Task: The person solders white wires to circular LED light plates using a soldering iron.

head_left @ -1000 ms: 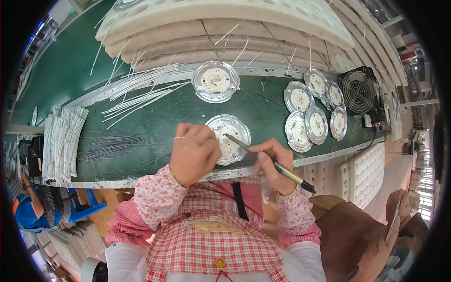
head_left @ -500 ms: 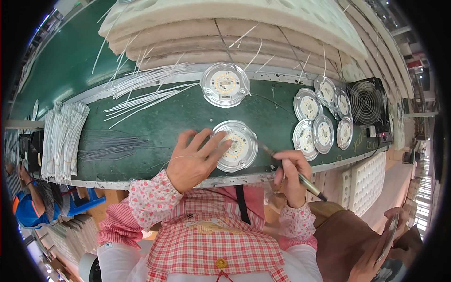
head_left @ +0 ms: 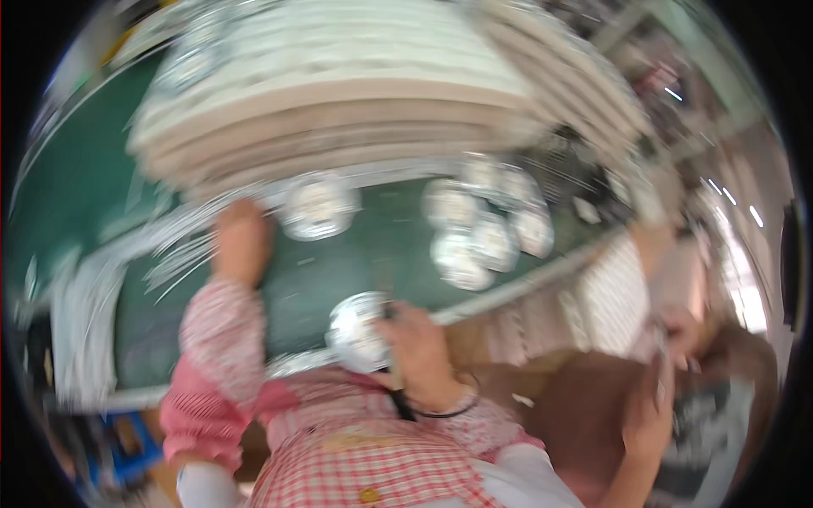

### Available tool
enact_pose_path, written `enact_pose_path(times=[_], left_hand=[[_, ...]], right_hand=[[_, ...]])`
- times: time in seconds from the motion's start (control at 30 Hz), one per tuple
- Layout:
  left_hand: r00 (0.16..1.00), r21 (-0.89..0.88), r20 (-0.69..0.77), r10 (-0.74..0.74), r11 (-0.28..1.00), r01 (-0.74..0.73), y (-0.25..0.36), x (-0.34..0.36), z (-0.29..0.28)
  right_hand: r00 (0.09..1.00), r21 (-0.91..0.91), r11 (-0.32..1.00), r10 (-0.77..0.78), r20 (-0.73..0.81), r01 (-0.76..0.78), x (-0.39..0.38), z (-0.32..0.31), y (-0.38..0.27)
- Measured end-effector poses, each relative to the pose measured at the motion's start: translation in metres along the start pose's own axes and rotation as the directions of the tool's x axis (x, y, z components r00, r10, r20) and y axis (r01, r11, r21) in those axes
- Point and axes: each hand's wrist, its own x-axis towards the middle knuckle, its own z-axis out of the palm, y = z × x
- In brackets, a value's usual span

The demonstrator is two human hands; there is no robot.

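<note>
The whole picture is smeared by motion. My left hand (head_left: pixel 243 241) reaches to the far left part of the bench, over the white wires (head_left: pixel 182 258); its fingers are too blurred to show whether they pinch one. In my right hand (head_left: pixel 419 351) is a soldering iron (head_left: pixel 396 372), its handle pointing back toward my apron. Beside that hand, near the bench's front edge, lies a round silver lamp plate (head_left: pixel 354 330). A second lamp plate (head_left: pixel 319 205) sits farther back, to the right of my left hand.
Several lamp plates (head_left: pixel 464 261) cluster at the right, with a dark fan (head_left: pixel 576 165) behind them. Stacked foam trays (head_left: pixel 339 102) line the back of the green bench (head_left: pixel 296 292). A bundle of white wires (head_left: pixel 85 330) lies at the left. Another person's hand (head_left: pixel 652 419) shows at lower right.
My left hand has left the near lamp plate and moved out to the white wires. My right hand with the soldering iron is now close beside that plate. The view has shifted and blurred.
</note>
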Motion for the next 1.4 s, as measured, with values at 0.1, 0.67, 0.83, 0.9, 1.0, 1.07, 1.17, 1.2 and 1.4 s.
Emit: enact_pose_path(times=[0.1,0.67,0.83,0.9,1.0,1.07,1.17,1.2,1.4], left_hand=[[0.983,0.040,-0.062,0.174,0.984,-0.172,-0.052,-0.004,0.017],[0.995,-0.547,0.015,0.100,0.834,-0.075,-0.110,0.013,-0.010],[0.996,-0.743,-0.023,-0.088,0.668,0.042,-0.117,-0.005,-0.032],[0.986,-0.762,-0.059,-0.154,0.645,0.056,-0.080,-0.029,-0.050],[0.998,-0.717,0.034,0.053,0.697,-0.013,0.046,-0.048,-0.079],[0.984,-0.783,0.004,0.180,0.612,-0.109,0.091,-0.056,-0.072],[0.985,-0.777,-0.033,0.167,0.616,-0.130,0.109,-0.068,-0.060],[0.989,-0.781,-0.019,0.148,0.615,-0.107,0.112,-0.068,-0.061],[0.998,-0.746,-0.010,0.068,0.664,-0.053,0.112,-0.069,-0.053]], right_hand=[[0.999,0.206,0.978,0.031,-0.043,-0.021,0.000,-0.005,0.005],[0.973,0.235,0.969,0.121,-0.196,-0.073,0.012,-0.020,0.003],[0.918,0.396,0.916,0.210,-0.336,-0.064,0.032,-0.005,0.005],[0.870,0.441,0.888,0.316,-0.380,-0.129,0.043,0.002,0.002],[0.841,0.530,0.809,0.454,-0.293,-0.252,0.042,-0.006,0.000],[0.796,0.527,0.771,0.546,-0.261,-0.356,0.039,-0.010,-0.001],[0.796,0.564,0.736,0.567,-0.211,-0.375,0.042,-0.008,-0.001],[0.790,0.596,0.717,0.575,-0.214,-0.361,0.042,-0.004,0.000],[0.816,0.583,0.731,0.547,-0.189,-0.355,0.044,0.002,-0.003]])
